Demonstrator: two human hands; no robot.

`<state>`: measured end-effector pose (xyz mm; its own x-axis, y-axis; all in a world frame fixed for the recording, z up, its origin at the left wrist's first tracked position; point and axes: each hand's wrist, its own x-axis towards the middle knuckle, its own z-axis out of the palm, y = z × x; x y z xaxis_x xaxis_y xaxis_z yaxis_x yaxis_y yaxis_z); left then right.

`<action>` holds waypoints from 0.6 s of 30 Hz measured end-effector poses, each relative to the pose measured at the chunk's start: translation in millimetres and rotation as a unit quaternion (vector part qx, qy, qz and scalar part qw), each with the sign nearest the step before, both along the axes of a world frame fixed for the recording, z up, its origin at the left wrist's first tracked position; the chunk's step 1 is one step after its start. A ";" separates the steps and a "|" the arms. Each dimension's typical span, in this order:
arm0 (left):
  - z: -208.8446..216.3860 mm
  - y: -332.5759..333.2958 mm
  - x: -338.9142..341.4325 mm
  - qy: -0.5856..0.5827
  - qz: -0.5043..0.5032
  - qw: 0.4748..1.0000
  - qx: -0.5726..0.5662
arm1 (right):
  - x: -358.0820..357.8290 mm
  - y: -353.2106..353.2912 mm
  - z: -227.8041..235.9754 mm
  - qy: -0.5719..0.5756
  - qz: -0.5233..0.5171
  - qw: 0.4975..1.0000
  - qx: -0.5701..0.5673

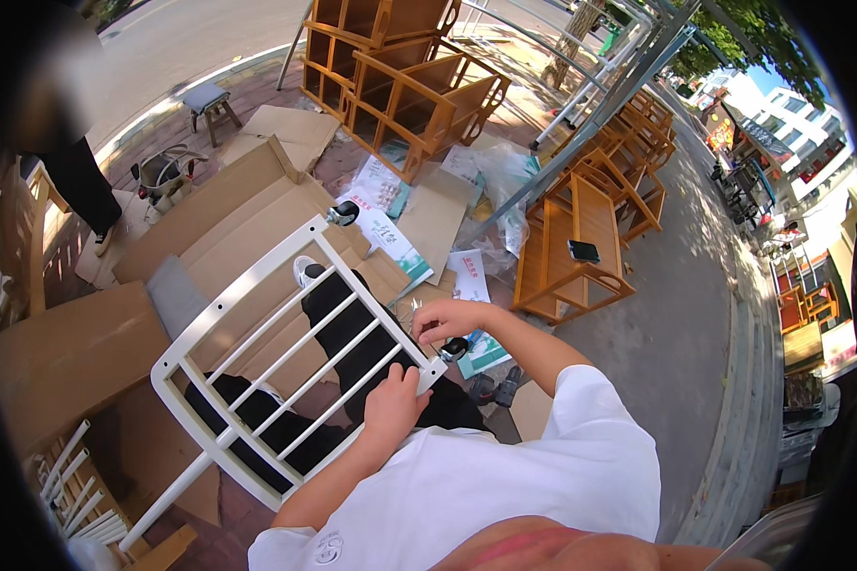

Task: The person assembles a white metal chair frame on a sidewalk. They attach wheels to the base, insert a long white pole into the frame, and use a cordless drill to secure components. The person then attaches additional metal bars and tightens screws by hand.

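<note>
A white slatted frame (300, 325) with rounded corners rests across my legs, its bars running side by side. My left hand (395, 407) is closed around the frame's edge near its right-hand corner. Just above that corner, my right hand (450, 322) has its fingers curled together; whatever they pinch, if anything, is hidden. A black caster wheel (454, 350) sits at the corner right under this hand. Another caster (343, 212) is fitted at the frame's upper corner. From the frame's lower left side a white post (169, 500) sticks out.
Flattened cardboard (224, 224) and printed sheets (388, 238) cover the ground ahead. Wooden shelf units (400, 90) stand beyond, and a phone (584, 251) lies on a wooden piece (571, 257) at right. White bars (84, 495) are piled lower left. Another person's leg (81, 186) shows at far left.
</note>
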<state>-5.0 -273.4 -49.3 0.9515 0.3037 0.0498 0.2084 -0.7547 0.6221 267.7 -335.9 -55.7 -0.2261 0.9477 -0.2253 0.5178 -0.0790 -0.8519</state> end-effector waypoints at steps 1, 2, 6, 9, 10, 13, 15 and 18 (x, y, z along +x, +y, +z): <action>-0.9 0.7 0.1 0.004 0.002 1.000 0.000 | 7.1 6.1 -13.9 0.041 0.012 0.997 -0.067; -1.2 0.8 0.0 -0.002 -0.001 1.000 0.000 | 12.8 6.2 -28.7 0.095 0.004 0.985 -0.145; -1.7 1.8 0.1 -0.009 0.004 1.000 0.009 | 21.7 -12.8 -68.8 0.239 0.009 0.952 -0.189; 0.6 1.8 2.1 0.005 0.011 1.000 0.001 | 14.3 -54.3 -106.0 0.219 -0.034 0.969 -0.114; 1.1 3.0 2.5 0.006 0.015 1.000 0.001 | 9.0 -59.5 -99.3 0.112 -0.042 0.989 -0.090; 1.7 2.3 1.3 0.003 0.017 1.000 0.004 | -32.1 -101.0 -88.6 0.205 -0.265 0.930 -0.149; 0.1 -0.6 5.0 -0.007 0.019 1.000 0.009 | -43.5 -126.8 -100.4 0.173 -0.298 0.933 -0.107; 5.8 -0.8 5.4 -0.007 0.018 1.000 0.010 | -74.4 -139.4 -55.7 0.116 -0.354 0.925 -0.076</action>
